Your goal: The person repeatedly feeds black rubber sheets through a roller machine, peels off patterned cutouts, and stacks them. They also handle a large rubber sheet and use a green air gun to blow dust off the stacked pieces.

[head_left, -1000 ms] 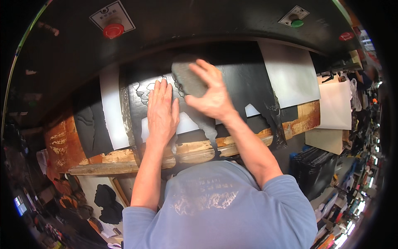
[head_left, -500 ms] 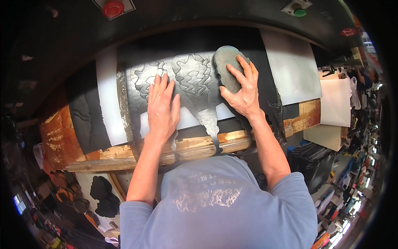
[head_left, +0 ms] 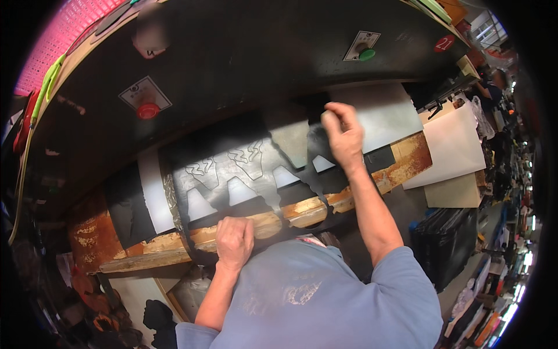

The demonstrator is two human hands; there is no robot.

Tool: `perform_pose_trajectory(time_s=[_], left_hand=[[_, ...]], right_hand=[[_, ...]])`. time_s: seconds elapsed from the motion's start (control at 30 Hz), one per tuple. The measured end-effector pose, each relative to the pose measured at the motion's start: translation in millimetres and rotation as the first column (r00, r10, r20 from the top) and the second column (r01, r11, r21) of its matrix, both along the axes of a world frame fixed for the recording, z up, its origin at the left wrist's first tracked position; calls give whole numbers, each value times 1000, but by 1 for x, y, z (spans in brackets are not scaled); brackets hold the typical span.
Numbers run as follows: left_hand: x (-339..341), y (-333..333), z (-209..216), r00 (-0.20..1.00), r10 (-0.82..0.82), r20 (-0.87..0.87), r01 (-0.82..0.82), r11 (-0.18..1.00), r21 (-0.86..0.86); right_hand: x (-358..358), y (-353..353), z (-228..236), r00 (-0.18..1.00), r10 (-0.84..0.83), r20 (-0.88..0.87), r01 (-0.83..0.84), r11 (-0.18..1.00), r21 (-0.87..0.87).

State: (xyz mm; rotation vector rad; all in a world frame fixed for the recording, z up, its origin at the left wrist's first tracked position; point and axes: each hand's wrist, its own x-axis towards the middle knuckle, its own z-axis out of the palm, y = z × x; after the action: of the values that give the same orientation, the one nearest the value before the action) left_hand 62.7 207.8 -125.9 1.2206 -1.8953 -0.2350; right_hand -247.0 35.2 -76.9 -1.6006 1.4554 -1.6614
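My left hand [head_left: 234,241] is closed in a fist at the front wooden edge, close to my shirt; whatever its fingers may hold is hidden. My right hand [head_left: 346,134] is raised, its fingers curled in with nothing visible in them. Left of it, a grey-green sole-shaped plate [head_left: 292,144] lies on a shiny black sheet [head_left: 221,173], its far part shaded beneath the dark machine head. Zigzag sole outlines mark the sheet to the plate's left. Ragged strips of the sheet hang over the wooden edge.
The wide black machine head [head_left: 244,58] spans the far side, with a red button [head_left: 147,110] and a green button [head_left: 367,54]. White sheets [head_left: 381,119] lie under the black one. A worn wooden board [head_left: 145,247] forms the front edge. A black bundle [head_left: 444,241] stands at right.
My right hand has left the sole-shaped plate and risen. My left hand has drawn back from the black sheet to the front edge and closed. The view has shifted, showing more of the machine head.
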Motion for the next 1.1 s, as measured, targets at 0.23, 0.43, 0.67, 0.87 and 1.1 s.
perform_pose_trajectory(time_s=[0.23,0.43,0.67,0.87,1.1], left_hand=[[3,2,-4,986,119,118,-122,992,20],[-1,-25,4,990,117,73,-113,992,-60],[-26,-36,7,977,193,91,-188,980,-59],[-29,-32,9,958,223,180,-223,975,-23],[-28,-34,-1,954,251,163,-253,967,-12]], right_hand=[[-68,-23,89,937,-242,-253,152,932,-330],[-86,44,36,950,-125,-285,103,990,-93],[-43,75,-53,845,-259,-468,197,964,-176],[-49,75,-48,831,-161,-533,43,973,-226],[-47,76,-59,880,-114,-461,50,988,-148]])
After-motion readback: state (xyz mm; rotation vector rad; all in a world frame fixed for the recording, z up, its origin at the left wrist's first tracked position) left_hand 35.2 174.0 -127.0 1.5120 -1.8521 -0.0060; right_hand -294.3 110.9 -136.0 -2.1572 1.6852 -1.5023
